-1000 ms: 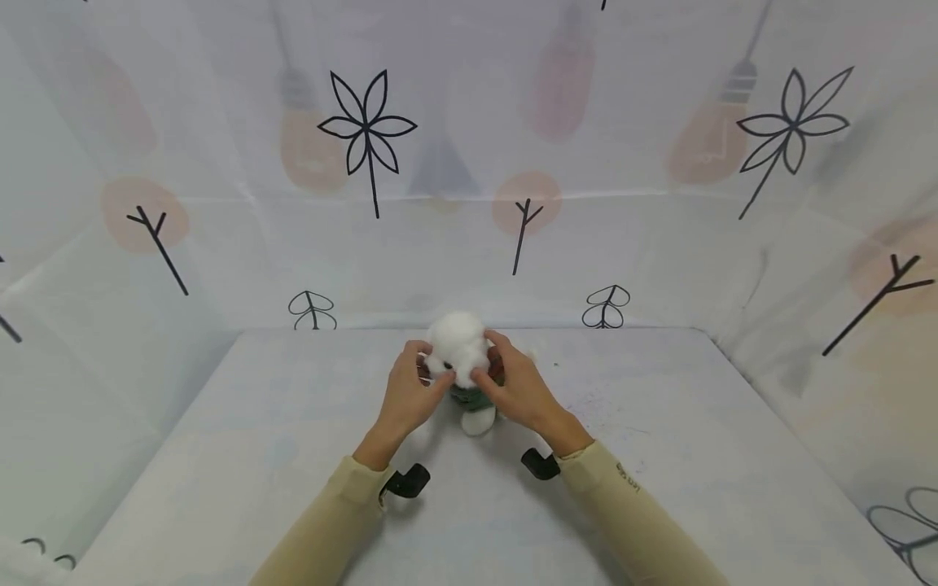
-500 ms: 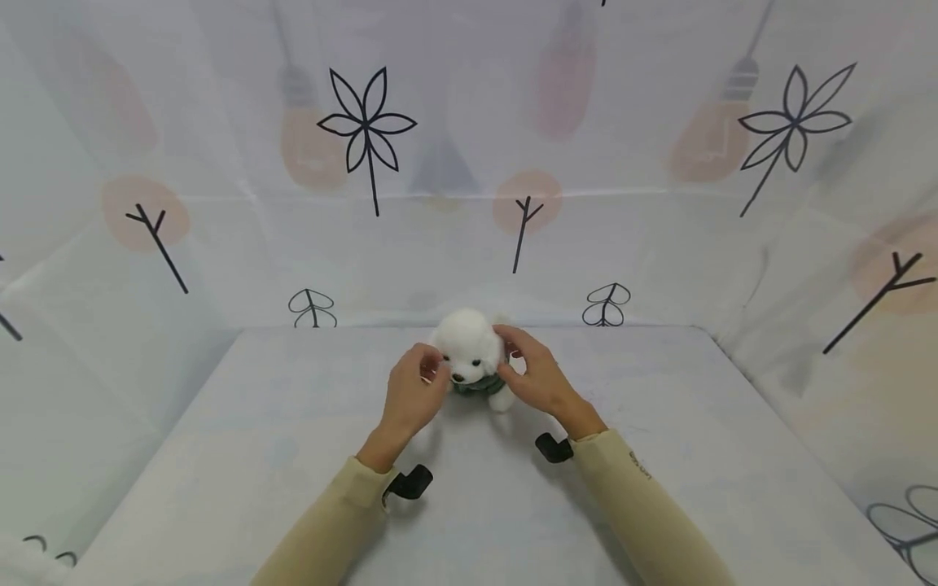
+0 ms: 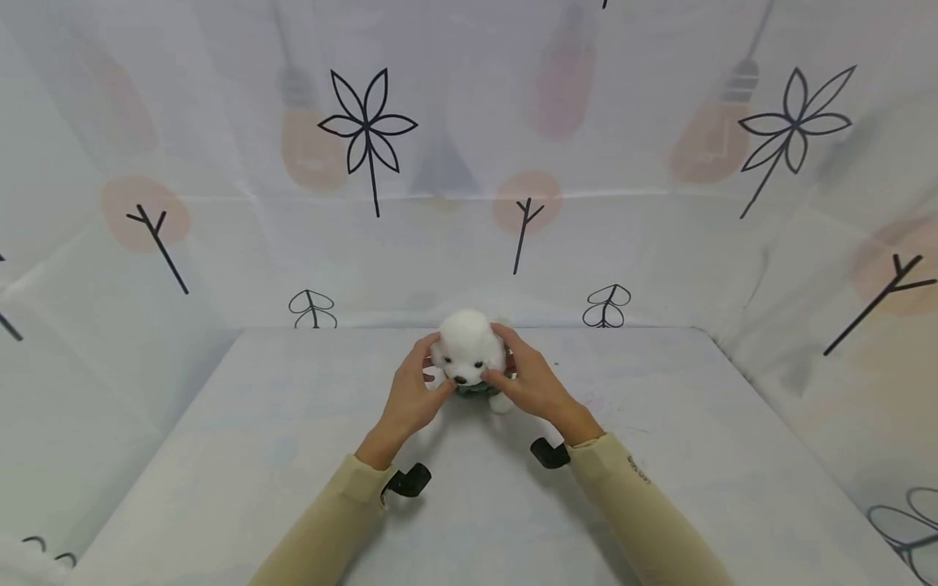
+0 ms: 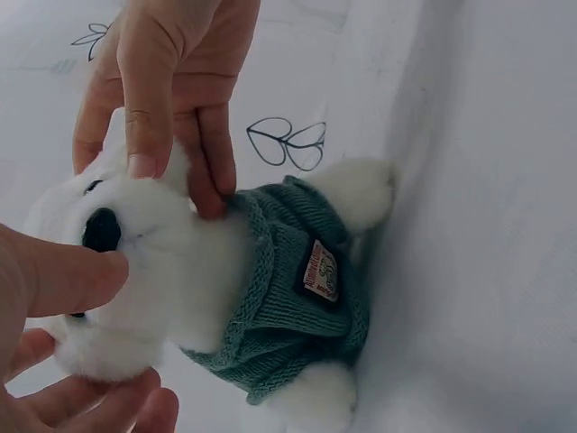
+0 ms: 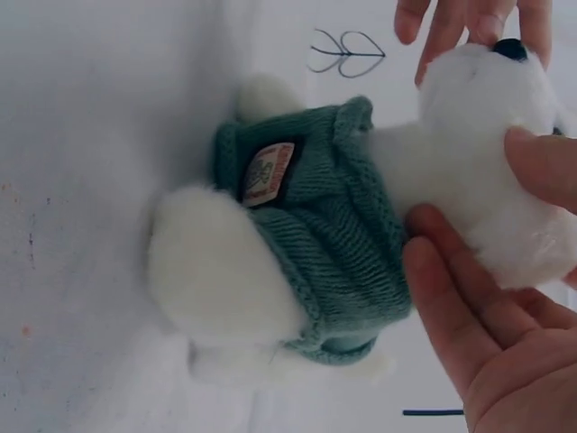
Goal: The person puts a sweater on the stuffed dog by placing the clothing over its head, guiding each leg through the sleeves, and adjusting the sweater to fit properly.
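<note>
A white plush dog (image 3: 469, 338) faces me near the back of the table, with both hands at its head. My left hand (image 3: 412, 395) grips one side of the head; in the left wrist view its thumb presses beside the black nose (image 4: 102, 230). On the opposite side my right hand (image 3: 536, 386) holds the head between thumb and fingers, some fingertips down at the neck in the right wrist view. The dog wears a green knitted sweater (image 4: 288, 280) with a small patch (image 4: 321, 271) on it. Its paws (image 5: 216, 271) rest at the tabletop.
The white-covered table (image 3: 469, 505) ends at a patterned cloth backdrop (image 3: 454, 252) right behind the dog. Cloth also rises on the left and right sides. Black wrist mounts (image 3: 409, 480) stick out from both sleeves.
The dog's face, earlier tilted down and to the left, has come round to face me. My left hand, loosened half a second ago, has closed around its cheek again. My right thumb moved onto the muzzle.
</note>
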Tool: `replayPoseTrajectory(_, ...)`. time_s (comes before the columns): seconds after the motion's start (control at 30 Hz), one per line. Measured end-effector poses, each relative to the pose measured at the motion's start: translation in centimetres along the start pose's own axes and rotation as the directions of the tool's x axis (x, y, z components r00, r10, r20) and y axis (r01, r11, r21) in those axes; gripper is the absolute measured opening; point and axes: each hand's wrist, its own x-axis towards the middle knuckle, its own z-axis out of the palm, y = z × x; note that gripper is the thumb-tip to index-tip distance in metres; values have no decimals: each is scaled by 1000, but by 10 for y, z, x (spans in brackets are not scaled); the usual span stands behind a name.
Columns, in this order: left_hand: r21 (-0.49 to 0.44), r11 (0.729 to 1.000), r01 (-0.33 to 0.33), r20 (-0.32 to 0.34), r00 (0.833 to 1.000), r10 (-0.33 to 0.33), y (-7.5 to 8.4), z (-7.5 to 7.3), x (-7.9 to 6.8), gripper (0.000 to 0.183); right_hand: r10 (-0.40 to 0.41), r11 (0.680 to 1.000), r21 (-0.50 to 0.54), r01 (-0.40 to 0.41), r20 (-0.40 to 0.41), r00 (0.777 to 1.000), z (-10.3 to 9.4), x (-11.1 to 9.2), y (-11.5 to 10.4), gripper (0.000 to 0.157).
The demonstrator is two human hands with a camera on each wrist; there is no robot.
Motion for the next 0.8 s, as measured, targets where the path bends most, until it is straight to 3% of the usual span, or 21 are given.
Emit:
replayPoseTrajectory(0.37, 19, 999, -48, -82, 995, 49, 1, 2, 0, 65, -15, 987, 164, 2, 80, 997, -4, 2, 14, 73)
replayPoseTrajectory(0.43, 37, 998, -46, -87, 995, 49, 1, 2, 1, 66, -8, 992, 130, -3, 80, 997, -6, 2, 14, 75)
replayPoseTrajectory(0.53, 74, 997, -31, -76, 996, 37, 0, 0, 2, 72, -2, 1000, -24, 3, 52, 999, -8, 1, 9, 77)
replayPoseTrajectory(0.67, 106, 994, -3, -42, 999, 7, 0, -1, 2, 77, -40, 977, -212, 38, -3, 999, -8, 0, -1, 81)
replayPoseTrajectory(0.8, 92, 996, 5, -30, 1000, -3, 1, -1, 1, 76, -70, 979, -195, 63, -27, 997, -3, -2, -3, 81)
